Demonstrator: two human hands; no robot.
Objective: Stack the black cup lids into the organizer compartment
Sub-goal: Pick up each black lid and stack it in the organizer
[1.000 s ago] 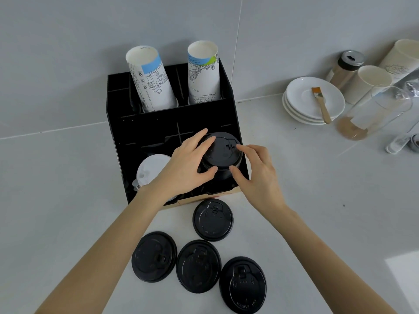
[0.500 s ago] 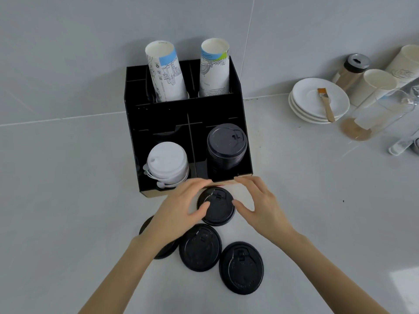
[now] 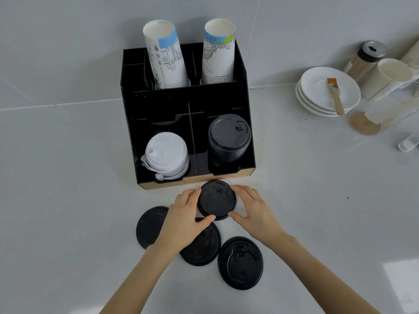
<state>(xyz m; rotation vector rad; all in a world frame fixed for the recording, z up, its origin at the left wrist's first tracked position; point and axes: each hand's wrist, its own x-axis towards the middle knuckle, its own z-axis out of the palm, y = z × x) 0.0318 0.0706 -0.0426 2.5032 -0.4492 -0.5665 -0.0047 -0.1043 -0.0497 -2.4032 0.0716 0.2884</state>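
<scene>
A black organizer (image 3: 158, 105) stands against the wall. Its front right compartment holds a stack of black lids (image 3: 229, 138); its front left one holds white lids (image 3: 166, 155). Just in front of the organizer a black lid (image 3: 216, 200) lies on the counter, gripped at its rim from both sides by my left hand (image 3: 184, 214) and my right hand (image 3: 251, 209). Three more black lids lie nearer me: one at the left (image 3: 149, 226) partly under my left wrist, one in the middle (image 3: 204, 248), one at the right (image 3: 240, 262).
Two tall stacks of paper cups (image 3: 217, 53) fill the organizer's rear slots. At the right are stacked white saucers (image 3: 317, 96) with a brush (image 3: 335, 96), a shaker (image 3: 367, 56), paper cups (image 3: 385, 75) and a clear pitcher (image 3: 385, 112).
Both hands drew back from the black lid stack in the organizer, came down to the counter and closed around the nearest loose lid. The view shifted so the organizer sits higher.
</scene>
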